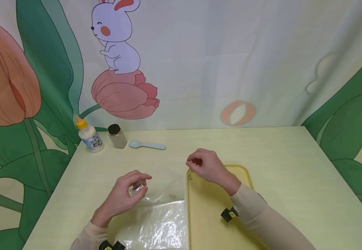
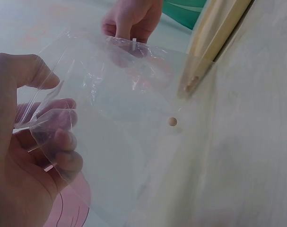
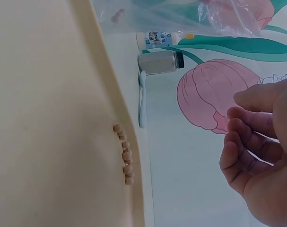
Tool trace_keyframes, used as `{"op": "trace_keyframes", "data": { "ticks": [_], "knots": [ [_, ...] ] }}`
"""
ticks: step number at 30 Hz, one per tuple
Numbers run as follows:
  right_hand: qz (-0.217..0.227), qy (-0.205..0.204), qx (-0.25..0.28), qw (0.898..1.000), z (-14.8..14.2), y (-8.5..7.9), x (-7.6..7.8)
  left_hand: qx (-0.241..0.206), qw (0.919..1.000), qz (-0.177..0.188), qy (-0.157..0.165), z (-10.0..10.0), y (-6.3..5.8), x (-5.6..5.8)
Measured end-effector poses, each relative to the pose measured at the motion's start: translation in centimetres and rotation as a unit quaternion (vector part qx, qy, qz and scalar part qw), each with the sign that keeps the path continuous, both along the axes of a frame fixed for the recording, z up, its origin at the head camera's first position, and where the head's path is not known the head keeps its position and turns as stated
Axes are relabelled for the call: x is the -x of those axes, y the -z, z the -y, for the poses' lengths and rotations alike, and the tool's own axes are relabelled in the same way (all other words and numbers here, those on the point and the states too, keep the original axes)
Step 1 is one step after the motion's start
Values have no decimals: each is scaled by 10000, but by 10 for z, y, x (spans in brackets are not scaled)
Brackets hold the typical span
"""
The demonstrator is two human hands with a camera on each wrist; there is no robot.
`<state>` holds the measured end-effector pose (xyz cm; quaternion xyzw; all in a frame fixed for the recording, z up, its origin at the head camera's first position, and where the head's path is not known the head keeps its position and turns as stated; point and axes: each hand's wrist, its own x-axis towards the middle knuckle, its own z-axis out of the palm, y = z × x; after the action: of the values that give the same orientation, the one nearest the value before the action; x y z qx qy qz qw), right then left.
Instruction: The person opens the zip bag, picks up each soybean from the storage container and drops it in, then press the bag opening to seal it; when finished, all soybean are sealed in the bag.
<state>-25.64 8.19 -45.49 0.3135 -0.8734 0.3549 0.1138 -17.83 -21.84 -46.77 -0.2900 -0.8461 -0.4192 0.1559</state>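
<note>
Beige beads [image 3: 127, 156] are lined along the rim of the yellow tray [image 1: 205, 211], nearer the right hand [image 1: 210, 169], whose hold cannot be told. Leftward, the transparent bag [image 1: 165, 224] is gripped by the left hand [image 1: 122, 195].

Your sleeves [image 1: 252, 205] are beige, your tray [image 1: 212, 222] yellow, its balls [image 3: 127, 155] tan, your plastic bag [image 1: 166, 220] colourless — the spoon [image 1: 148, 145] pale blue. The lid [image 1: 114, 128] is black, the bottle [image 1: 88, 133] white with a yellow cap [image 1: 81, 124] — the white curtain [image 1: 193, 52] printed with green leaves [image 1: 51, 52].
</note>
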Motion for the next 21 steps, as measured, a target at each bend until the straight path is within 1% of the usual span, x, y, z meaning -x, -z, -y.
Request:
{"op": "trace_keyframes", "data": {
  "ticks": [15, 21],
  "knots": [
    [162, 161, -273, 9994, -10, 11, 7, 6, 10000, 34, -22, 1, 2, 1],
    [155, 235, -341, 9990, -12, 13, 8, -6, 10000, 23, 30, 1, 3, 1]
  ]
}}
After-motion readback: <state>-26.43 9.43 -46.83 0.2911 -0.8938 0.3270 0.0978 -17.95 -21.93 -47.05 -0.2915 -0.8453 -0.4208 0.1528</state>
